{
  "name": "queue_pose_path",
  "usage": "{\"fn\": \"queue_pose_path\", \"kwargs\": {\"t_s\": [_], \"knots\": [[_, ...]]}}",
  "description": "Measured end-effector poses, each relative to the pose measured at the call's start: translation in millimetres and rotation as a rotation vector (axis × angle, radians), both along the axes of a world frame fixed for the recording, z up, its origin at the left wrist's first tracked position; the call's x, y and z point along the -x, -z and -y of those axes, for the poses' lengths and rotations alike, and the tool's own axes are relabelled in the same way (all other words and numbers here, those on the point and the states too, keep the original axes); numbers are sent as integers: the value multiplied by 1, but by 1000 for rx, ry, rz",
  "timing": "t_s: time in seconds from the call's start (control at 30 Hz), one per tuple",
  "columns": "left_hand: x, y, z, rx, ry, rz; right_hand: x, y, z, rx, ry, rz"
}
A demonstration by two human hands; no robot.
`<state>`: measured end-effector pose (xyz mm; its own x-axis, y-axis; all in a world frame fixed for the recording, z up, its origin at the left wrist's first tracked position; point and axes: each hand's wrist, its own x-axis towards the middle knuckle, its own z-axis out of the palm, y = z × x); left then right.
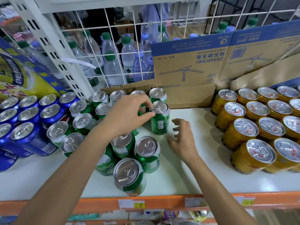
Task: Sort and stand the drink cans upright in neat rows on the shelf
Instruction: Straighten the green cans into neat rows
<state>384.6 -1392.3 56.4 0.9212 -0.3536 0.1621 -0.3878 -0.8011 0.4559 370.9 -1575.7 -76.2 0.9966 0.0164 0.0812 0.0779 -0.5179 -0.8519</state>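
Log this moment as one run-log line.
left hand: pinches top rim of green can | right hand: open beside it | green can: upright on shelf | blue cans left, gold cans right

- a shop, on its drinks aisle: the white shelf [186, 168] has an orange front strip [170, 202] carrying price labels [139, 204], one of them yellow and marked "5".
- cans are stocked in bulk and grouped by kind: blue cans [29, 120] at the left, green cans [146, 151] in the middle, gold cans [253, 125] at the right.
- a white wire grid [106, 18] backs the shelf; behind it stand many water bottles [113, 69] with green and blue caps.
- a slotted white racking post [53, 51] rises at the left.
- a blue and yellow promotional banner [19, 70] hangs beside it.
- a flattened cardboard carton [186, 67], printed with a ceiling fan, leans against the back.
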Motion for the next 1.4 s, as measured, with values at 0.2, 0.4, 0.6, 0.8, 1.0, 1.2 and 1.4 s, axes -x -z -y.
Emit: {"fn": "queue_pose_path", "kwargs": {"t_s": [0.2,0.4,0.6,0.8,1.0,1.2,1.4], "knots": [[39,-7,-5,-470,277,-292,29,-19,3,-87,-641,-267],[33,0,-1,-328,296,-236,31,-10,-7,-193,-539,-313],[29,16,6,-316,120,-79,21,-4,3,-239,-257,-152],[26,25,7,-169,108,-98,24,3,4,-246,-232,-91],[26,31,4,-85,113,-70,25,5,3,-236,-203,-53],[29,35,2,-50,106,-37,24,2,6,-280,-232,-111],[30,39,3,-1,95,-37,24,-2,9,-272,-228,-121]]}}
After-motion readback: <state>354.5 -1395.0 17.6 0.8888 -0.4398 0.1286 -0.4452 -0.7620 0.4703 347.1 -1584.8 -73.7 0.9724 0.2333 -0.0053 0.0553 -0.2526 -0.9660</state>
